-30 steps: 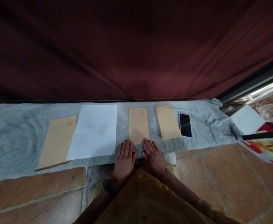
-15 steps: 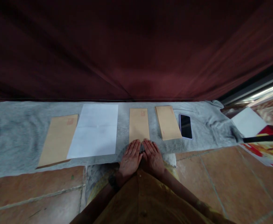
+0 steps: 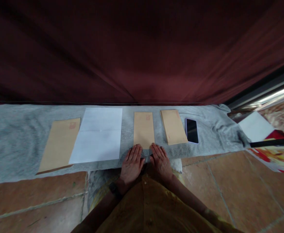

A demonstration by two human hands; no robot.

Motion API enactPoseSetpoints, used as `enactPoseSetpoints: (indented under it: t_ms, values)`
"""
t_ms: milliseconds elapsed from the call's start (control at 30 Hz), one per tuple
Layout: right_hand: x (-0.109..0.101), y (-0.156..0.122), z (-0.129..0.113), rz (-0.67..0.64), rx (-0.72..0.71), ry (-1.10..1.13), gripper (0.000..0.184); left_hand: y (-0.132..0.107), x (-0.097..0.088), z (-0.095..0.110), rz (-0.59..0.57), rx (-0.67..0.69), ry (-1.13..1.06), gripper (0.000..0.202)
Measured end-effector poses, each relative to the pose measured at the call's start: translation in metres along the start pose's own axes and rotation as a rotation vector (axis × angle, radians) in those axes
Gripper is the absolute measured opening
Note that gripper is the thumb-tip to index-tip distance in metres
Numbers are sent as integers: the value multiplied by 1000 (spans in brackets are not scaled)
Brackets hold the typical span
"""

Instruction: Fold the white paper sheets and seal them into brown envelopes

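A single brown paper envelope [image 3: 143, 129] with a red print in its upper right corner lies flat before me on grey cloth. My left hand [image 3: 132, 164] rests palm down at its lower left corner, fingers stretched out. At the lower right corner lies my right hand [image 3: 160, 161], also flat, its fingertips by the envelope's edge. Neither hand grips anything. Just to the right sits a stack of brown envelopes [image 3: 174, 127], slightly turned. Left of the middle envelope is a white sheet of paper [image 3: 98, 134] with a faint crease, and farther left another brown envelope pile [image 3: 59, 145].
A smartphone [image 3: 192, 130] lies right of the stack. The grey cloth [image 3: 212, 129] covers a narrow surface in front of a dark red curtain [image 3: 142, 64]. At the far right are a white sheet [image 3: 256, 126] and a red-yellow printed bag [image 3: 278, 155]. Tiles [image 3: 210, 178] cover the floor.
My hands have moved apart along the envelope's near edge, the left one to the left, which bares more of its lower edge. The objects on the cloth stay in place.
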State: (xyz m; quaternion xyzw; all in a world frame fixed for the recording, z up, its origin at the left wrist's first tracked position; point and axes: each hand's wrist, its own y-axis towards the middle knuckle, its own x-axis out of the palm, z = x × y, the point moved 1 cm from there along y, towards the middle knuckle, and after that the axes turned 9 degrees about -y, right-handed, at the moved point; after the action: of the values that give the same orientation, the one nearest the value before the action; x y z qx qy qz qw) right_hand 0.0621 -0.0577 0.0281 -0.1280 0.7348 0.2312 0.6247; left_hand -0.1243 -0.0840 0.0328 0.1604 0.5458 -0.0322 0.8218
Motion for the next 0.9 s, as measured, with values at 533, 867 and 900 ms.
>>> enactPoseSetpoints:
  t_ms: [533,867,900]
  values:
    - [2,20,-37,21,-129,101,57,-3,-1,-4,-44,-28,-19,64]
    - [-1,12,-22,19,-74,38,53,-8,-1,-8,18,-55,14,58]
    - [-1,11,-20,21,-68,30,53,-9,-1,-9,28,-57,24,59]
